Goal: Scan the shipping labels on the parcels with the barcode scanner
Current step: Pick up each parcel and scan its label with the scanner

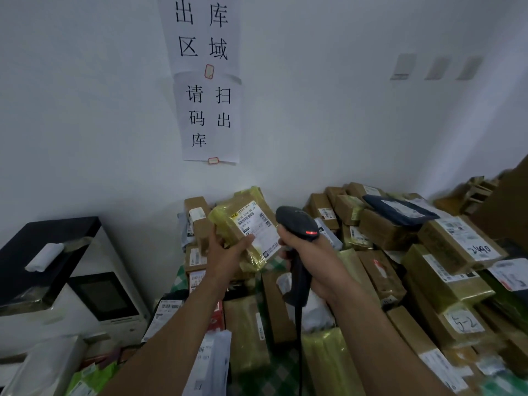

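The left grip (225, 252) holds a yellow-taped parcel (227, 224) raised above the heap, fingers curled round its lower edge, thumb on the white shipping label (257, 224), which faces the camera. Just right of the label, the right grip (311, 258) is wrapped round the handle of the dark barcode scanner (297, 221), a red light glowing on its head. Below, cardboard parcels (445, 270) crowd the worktop's green checked cloth (180, 278). Paper signs (210, 118) hang on the wall.
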Demonstrator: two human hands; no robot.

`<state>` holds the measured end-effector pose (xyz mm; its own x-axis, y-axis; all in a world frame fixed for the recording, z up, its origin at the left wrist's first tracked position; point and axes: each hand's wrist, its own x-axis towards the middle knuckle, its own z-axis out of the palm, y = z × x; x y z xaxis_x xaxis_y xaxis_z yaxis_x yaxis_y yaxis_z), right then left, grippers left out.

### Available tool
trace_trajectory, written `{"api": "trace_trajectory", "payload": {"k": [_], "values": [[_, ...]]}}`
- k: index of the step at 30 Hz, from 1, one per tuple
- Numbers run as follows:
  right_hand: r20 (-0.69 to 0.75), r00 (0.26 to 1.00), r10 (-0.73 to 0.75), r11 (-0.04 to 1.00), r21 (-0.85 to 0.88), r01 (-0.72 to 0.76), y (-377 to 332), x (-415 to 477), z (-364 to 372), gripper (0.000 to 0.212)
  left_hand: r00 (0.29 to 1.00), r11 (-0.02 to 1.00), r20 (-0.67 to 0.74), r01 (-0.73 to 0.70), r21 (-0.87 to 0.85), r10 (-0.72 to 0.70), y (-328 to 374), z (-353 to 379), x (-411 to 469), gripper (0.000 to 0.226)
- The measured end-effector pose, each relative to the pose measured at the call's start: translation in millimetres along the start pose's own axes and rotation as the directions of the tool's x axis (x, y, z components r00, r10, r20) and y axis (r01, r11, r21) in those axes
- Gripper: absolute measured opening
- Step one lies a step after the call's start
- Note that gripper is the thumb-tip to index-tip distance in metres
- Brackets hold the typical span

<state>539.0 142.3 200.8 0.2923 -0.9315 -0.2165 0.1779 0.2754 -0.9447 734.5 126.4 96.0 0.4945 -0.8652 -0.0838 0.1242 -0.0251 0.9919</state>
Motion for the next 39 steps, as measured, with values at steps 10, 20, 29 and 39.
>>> {"api": "trace_trajectory", "payload": {"k": [10,20,29,39], "values": [[-0.078,0.995,-0.061,0.997,0.046,0.064,-68.6,152.7,-49.2,0.018,0.997,0.992,0.081,-0.030,0.122,0.020,31.7,110.0,139.2,0.085],[-0.186,0.975,0.120,0.992,0.066,-0.109,-21.1,292.0,-125.2,0.040,0.994,0.963,0.096,0.030,0.268,-0.058,-25.8,215.7,261.7,0.081],[-0.195,0.954,0.229,0.973,0.047,-0.224,14.5,327.6,-151.2,0.023,0.975,0.919,0.159,0.083,0.385,-0.155,-104.8,257.6,315.7,0.097],[-0.193,0.950,0.245,0.969,0.070,-0.236,24.5,335.7,-157.5,0.024,0.933,0.849,0.199,0.165,0.502,-0.300,-127.9,273.8,316.5,0.054]]}}
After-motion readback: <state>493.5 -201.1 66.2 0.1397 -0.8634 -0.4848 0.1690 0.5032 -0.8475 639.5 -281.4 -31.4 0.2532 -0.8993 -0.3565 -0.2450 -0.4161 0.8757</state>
